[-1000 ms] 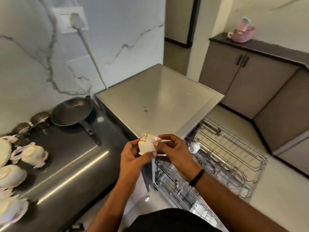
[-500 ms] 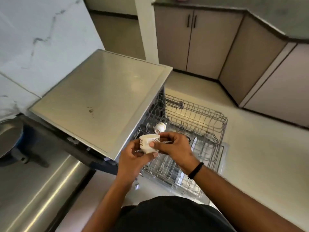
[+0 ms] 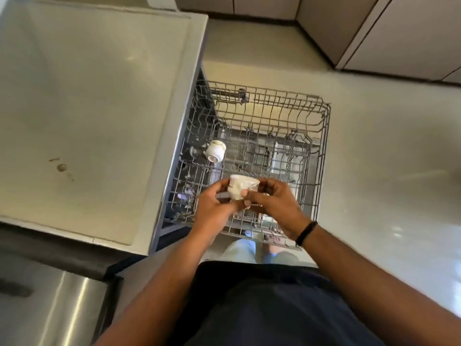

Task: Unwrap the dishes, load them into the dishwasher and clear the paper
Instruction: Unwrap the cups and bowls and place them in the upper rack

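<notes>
Right now we hold a little white cup (image 3: pixel 241 186) over the pulled-out dishwasher rack (image 3: pixel 324 126). To do this step well, we should go slow. We should tip the cup so its open side faces down, and set it between the wires so it does not roll or bump. We think soft and steady is best, because a cup like this could chip.

Closest to us, our left hand (image 3: pixel 215 206) grips the cup from the side, and its fingers (image 3: pixel 224 187) curl round it. Our right hand (image 3: pixel 275 202) holds the other side, with its thumb pressed on the cup and its fingers bent behind. Both hands are closed on the cup, not spread wide. We see no paper on it.

A bit farther, another white cup (image 3: pixel 215 151) lies tipped on its side in the rack, well apart from ours. To the left is the flat grey tabletop (image 3: pixel 94 96). Past the rack is the pale floor (image 3: pixel 386 146).
</notes>
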### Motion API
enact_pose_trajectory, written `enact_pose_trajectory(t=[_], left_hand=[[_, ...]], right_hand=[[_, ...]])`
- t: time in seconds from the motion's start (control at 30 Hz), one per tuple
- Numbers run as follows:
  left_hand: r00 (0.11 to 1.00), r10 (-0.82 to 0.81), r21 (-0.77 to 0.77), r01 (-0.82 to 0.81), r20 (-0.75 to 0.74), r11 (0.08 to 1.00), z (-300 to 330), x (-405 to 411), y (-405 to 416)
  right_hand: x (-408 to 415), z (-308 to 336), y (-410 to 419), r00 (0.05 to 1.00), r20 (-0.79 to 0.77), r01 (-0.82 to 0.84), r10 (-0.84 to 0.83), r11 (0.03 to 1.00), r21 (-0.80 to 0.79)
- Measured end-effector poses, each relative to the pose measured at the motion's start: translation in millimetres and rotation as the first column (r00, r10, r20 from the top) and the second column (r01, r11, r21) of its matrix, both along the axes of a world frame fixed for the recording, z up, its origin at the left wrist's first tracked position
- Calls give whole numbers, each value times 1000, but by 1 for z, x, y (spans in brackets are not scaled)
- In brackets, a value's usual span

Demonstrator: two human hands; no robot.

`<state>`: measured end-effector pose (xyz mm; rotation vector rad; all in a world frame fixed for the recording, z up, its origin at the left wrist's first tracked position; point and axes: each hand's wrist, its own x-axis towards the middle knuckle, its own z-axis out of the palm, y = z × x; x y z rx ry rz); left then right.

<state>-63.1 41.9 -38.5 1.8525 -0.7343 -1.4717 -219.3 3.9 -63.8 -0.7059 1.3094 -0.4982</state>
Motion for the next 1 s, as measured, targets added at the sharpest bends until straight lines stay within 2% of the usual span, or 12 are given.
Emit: enact_pose_trajectory(t=[0.1, 0.17, 0.33, 0.43, 0.53, 0.77, 1.0], left_hand=[[998, 21, 5, -21, -62, 1000, -34, -2, -33], [996, 68, 2, -68, -52, 998, -60, -4, -50], [986, 132, -16, -131, 102, 991, -139, 0, -84], [969, 120, -35, -115, 217, 993, -176, 6, -103], [951, 137, -97, -114, 279, 989, -204, 12, -114], [900, 154, -147, -102, 407, 984, -255, 22, -119], [832, 163, -129, -111, 530, 985, -267, 19, -128]], right_hand=[[10, -34, -31, 996, -59, 68, -66, 997, 27], [17, -57, -51, 993, -84, 87, -84, 996, 35], [34, -123, -93, 988, -95, 132, -123, 986, 98], [49, -159, -117, 979, -158, 143, -132, 988, 57], [56, -195, -134, 963, -259, 84, -78, 996, 15], [72, -236, -142, 925, -376, 55, -59, 998, -22], [79, -249, -147, 927, -369, 62, -63, 998, -16]])
